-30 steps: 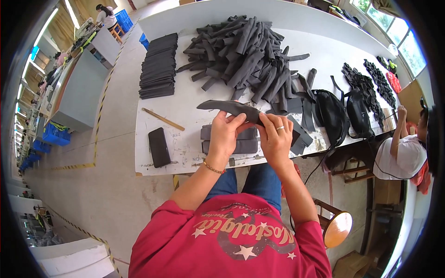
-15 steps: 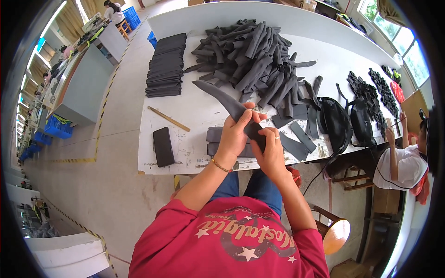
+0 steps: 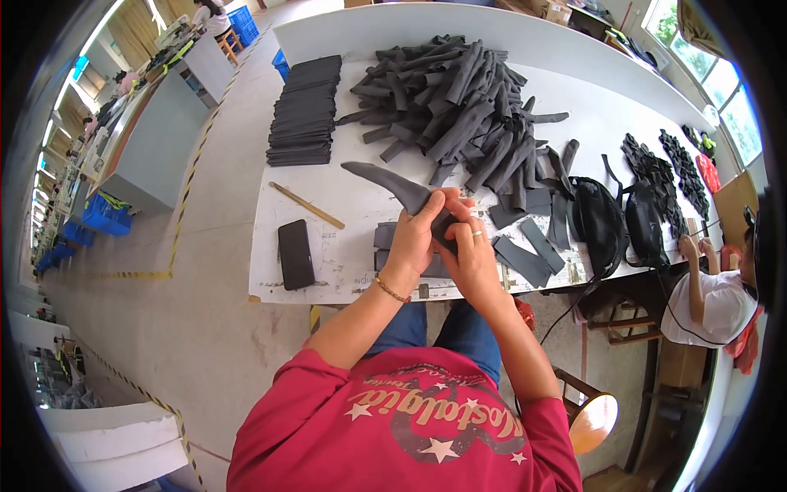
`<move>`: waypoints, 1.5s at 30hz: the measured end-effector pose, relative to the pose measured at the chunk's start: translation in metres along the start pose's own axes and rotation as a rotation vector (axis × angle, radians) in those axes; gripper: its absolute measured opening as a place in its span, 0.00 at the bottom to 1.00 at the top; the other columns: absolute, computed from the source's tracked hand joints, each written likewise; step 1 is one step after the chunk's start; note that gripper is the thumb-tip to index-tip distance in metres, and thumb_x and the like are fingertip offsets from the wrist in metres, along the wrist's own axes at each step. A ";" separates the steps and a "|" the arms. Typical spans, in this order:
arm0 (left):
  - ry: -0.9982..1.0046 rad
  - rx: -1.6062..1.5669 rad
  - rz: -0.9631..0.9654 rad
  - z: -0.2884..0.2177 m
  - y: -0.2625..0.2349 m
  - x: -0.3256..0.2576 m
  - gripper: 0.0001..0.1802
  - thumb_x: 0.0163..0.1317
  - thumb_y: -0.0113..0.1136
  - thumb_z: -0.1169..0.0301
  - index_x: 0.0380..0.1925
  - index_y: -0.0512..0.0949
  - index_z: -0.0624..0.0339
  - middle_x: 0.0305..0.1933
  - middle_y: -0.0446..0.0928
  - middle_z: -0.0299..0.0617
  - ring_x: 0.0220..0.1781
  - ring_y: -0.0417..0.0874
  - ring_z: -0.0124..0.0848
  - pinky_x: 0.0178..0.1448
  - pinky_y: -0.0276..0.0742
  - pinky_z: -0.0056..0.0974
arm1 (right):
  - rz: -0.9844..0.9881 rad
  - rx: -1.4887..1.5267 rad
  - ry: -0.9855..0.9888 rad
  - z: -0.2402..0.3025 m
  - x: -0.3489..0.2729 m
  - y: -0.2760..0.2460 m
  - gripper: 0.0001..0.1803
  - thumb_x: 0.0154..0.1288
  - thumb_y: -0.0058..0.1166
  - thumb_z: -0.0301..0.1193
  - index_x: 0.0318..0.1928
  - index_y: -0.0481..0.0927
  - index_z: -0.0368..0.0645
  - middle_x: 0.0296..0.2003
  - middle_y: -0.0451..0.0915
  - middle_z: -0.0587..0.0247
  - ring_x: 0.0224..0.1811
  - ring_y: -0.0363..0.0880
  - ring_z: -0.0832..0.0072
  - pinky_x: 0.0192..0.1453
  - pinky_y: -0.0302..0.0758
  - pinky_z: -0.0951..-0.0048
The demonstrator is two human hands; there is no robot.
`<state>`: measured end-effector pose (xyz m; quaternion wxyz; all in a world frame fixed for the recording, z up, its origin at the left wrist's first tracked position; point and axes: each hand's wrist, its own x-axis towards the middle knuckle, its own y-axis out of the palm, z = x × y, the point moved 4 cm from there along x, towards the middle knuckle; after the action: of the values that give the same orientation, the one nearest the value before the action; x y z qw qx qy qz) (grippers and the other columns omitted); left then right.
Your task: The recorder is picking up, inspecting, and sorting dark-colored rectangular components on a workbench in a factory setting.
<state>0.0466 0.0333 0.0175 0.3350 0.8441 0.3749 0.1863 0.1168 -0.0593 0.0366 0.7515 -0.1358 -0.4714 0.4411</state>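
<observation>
Above the front edge of the white table (image 3: 328,184), a dark grey fabric strip (image 3: 385,182) is held between both my hands. My left hand (image 3: 416,238) wraps its fingers and thumb round the middle of the strip, whose curved, tapering end sticks out to the far left. At the strip's near end, my right hand (image 3: 474,250) is closed on the fabric, partly hiding it. Under my hands, folded grey pieces (image 3: 385,238) lie on the table. Right of them are several flat grey pieces (image 3: 523,261).
A loose heap of grey strips (image 3: 447,98) covers the table's far middle, beside a neat stack (image 3: 303,111). A wooden stick (image 3: 307,205) and a black phone (image 3: 296,254) lie at left. Black bags (image 3: 598,225) stand at right, near a seated person (image 3: 709,299).
My right hand has moved slightly up along the strip, closer to my left hand, and more of the near end is covered. The whole view has shifted a little.
</observation>
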 end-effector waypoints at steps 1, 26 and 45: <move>0.003 -0.004 -0.045 -0.005 -0.002 0.001 0.18 0.74 0.52 0.61 0.47 0.75 0.68 0.34 0.82 0.45 0.52 0.83 0.42 0.61 0.75 0.43 | 0.002 0.005 -0.006 0.002 -0.002 -0.002 0.17 0.55 0.63 0.20 0.41 0.69 0.38 0.41 0.72 0.48 0.43 0.73 0.48 0.45 0.73 0.55; -0.004 -0.178 -0.086 0.006 0.001 -0.008 0.16 0.73 0.52 0.61 0.44 0.77 0.64 0.35 0.82 0.46 0.53 0.83 0.42 0.58 0.76 0.41 | -0.018 -0.094 -0.203 -0.003 -0.023 -0.013 0.14 0.58 0.63 0.21 0.43 0.73 0.37 0.45 0.73 0.49 0.39 0.79 0.51 0.37 0.78 0.58; 0.188 -0.169 -0.151 -0.031 0.002 -0.003 0.19 0.72 0.55 0.59 0.50 0.75 0.65 0.41 0.82 0.46 0.45 0.84 0.40 0.57 0.78 0.43 | 0.049 -0.028 -0.193 0.006 0.001 -0.032 0.13 0.56 0.62 0.18 0.39 0.72 0.37 0.39 0.75 0.52 0.35 0.78 0.54 0.33 0.76 0.60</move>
<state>0.0280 0.0438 0.0409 0.3811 0.7612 0.4501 0.2697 0.1293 -0.0785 0.0603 0.6897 -0.1147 -0.5442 0.4637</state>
